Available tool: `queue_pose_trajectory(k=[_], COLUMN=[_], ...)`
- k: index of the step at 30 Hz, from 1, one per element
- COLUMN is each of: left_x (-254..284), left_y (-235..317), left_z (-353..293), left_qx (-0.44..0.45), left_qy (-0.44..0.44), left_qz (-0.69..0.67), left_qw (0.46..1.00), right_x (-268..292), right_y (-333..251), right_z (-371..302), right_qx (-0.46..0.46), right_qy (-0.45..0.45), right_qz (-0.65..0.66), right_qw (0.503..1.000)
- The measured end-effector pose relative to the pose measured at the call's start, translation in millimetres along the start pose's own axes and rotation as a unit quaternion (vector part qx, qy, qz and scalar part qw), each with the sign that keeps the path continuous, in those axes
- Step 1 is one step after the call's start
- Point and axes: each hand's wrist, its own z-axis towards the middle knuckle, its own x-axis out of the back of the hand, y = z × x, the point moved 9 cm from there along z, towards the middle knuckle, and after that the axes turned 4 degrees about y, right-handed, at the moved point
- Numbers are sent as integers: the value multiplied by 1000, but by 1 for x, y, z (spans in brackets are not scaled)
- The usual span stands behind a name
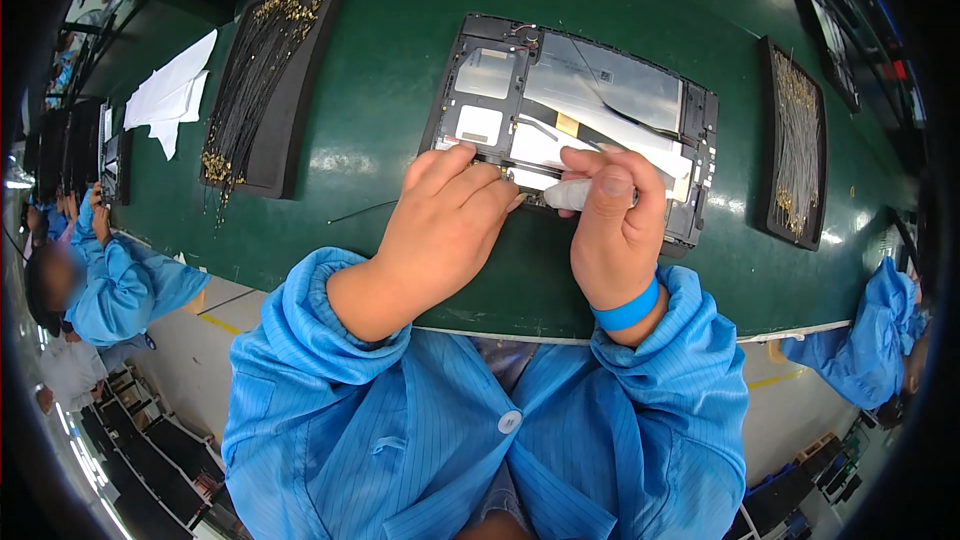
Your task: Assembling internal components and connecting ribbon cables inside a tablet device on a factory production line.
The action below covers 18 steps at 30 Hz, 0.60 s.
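An opened flat device with a black frame [545, 37] and silvery inner panels lies on the bench in front of me. My left hand [445, 215] rests at its near left edge, fingers bent close together and fingertips on the inner parts. A thin black cable [362, 211] runs out to the left from under that hand; its other end is hidden. My right hand [615, 225], with a blue wristband, is closed round a white tapered thing [568, 194] whose tip points at the device's near edge. Whether this is a wrapped tool or a finger cover, I cannot tell.
On the left, a black tray [275, 145] holds many thin cables with gold ends, beside white sheets [172, 90]. Another black tray [818, 155] of cables stands at the right of the green bench [385, 50]. People in blue sit on both sides.
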Motion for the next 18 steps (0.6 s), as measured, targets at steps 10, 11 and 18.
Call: queue_pose_trajectory(k=[10,11,18], left_x=[8,7,-25], left_y=[1,3,-56], left_z=[2,2,-96], left_qx=[-2,-6,624], left_qy=[-4,-5,15], left_qz=[36,42,-526], left_qw=[999,999,577], right_x=[-56,-46,-7], right_y=[-48,-42,8], right_z=[11,15,26], right_qx=[143,104,-168], right_qy=[-212,-178,-10], right_qz=[-221,-203,78], right_qw=[941,957,983])
